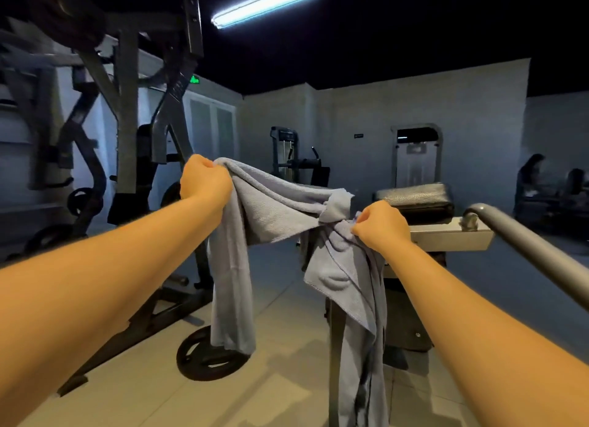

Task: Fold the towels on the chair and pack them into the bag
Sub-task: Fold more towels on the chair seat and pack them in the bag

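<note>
Grey-blue terry towel (271, 210), head view: soft ribbed pile with a stitched hem, bunched and twisted, held in the air between both hands, its two ends hanging loose toward the floor. Left hand (204, 179): fingers curled tight round one gathered end, the higher of the two. Right hand (381, 224): fist closed on the other bunch, lower, in front of a black padded bench seat (414, 197) with a creased, leathery surface. Round grey metal rail (526, 245): runs close beside the right forearm. Black disc weight plate (207, 356): flat on pale floor tiles (287, 379), partly behind the left hanging end. Open floor lies between the arms.
</note>
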A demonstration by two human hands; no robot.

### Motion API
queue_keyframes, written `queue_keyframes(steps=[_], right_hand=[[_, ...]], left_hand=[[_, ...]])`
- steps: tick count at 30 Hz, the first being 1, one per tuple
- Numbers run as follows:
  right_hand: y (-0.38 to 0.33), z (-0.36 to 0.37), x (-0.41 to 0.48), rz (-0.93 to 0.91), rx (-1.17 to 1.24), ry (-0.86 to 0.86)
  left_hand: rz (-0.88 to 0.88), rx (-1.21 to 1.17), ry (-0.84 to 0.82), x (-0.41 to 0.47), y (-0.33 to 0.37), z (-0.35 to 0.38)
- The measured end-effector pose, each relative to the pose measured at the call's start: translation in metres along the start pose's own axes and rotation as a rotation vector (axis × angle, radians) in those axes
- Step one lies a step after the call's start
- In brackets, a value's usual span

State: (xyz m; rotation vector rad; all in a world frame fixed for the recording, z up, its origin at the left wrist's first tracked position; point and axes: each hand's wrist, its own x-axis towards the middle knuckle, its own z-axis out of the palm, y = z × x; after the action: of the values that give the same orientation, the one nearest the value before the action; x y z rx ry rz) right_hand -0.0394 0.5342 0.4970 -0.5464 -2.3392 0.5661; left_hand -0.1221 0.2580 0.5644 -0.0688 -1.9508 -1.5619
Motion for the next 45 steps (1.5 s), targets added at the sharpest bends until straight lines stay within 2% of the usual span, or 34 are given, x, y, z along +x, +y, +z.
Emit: queue_keyframes(steps=[2, 4, 6, 7, 10, 13, 19, 23, 27, 29, 32, 35, 39, 41, 43, 45], right_hand=[[-0.007, -0.007, -0.004, -0.004, -0.039, 0.023], [-0.026, -0.016, -0.013, -0.049, -0.082, 0.091], [-0.058, -0.019, -0.024, -0.15, -0.007, 0.103], [-0.079, -0.017, -0.03, -0.22, 0.103, 0.045], [-0.14, -0.002, -0.054, -0.388, 0.559, -0.308], [-0.201, 0.019, -0.09, -0.437, 0.853, -0.662], [-0.296, 0.074, -0.176, -0.565, 1.037, -1.308], [-0.348, 0.1, -0.228, -0.589, 1.06, -1.468], [-0.402, 0.13, -0.275, -0.666, 0.938, -1.514], [-0.426, 0.141, -0.298, -0.671, 0.868, -1.514], [-0.461, 0.153, -0.332, -0.717, 0.786, -1.336], [-0.499, 0.157, -0.359, -0.843, 0.732, -1.13], [-0.538, 0.166, -0.388, -1.022, 0.657, -0.839], [-0.541, 0.188, -0.406, -1.052, 0.627, -0.716], [-0.531, 0.217, -0.43, -1.075, 0.534, -0.671], [-0.511, 0.25, -0.45, -1.063, 0.444, -0.685]], left_hand=[[-0.017, 0.026, -0.027, 0.01, 0.004, -0.021], [0.005, 0.133, -0.122, 0.013, 0.007, -0.044], [0.058, 0.118, -0.243, 0.012, 0.005, -0.069], [0.08, 0.09, -0.312, 0.012, 0.003, -0.083], [0.105, 0.105, -0.486, 0.009, 0.002, -0.133], [0.113, 0.164, -0.561, 0.004, 0.003, -0.189], [0.092, 0.318, -0.588, -0.012, -0.01, -0.317], [0.031, 0.419, -0.479, -0.023, -0.031, -0.404], [-0.029, 0.485, -0.379, -0.034, -0.055, -0.489], [-0.006, 0.635, -0.334, -0.04, -0.07, -0.524], [0.06, 0.874, -0.234, -0.047, -0.095, -0.569], [0.119, 1.029, -0.112, -0.05, -0.117, -0.609], [0.117, 1.026, 0.045, -0.057, -0.151, -0.658], [0.144, 0.967, 0.128, -0.066, -0.176, -0.671], [0.118, 0.9, 0.128, -0.08, -0.208, -0.674], [0.018, 0.843, 0.018, -0.095, -0.241, -0.669]])
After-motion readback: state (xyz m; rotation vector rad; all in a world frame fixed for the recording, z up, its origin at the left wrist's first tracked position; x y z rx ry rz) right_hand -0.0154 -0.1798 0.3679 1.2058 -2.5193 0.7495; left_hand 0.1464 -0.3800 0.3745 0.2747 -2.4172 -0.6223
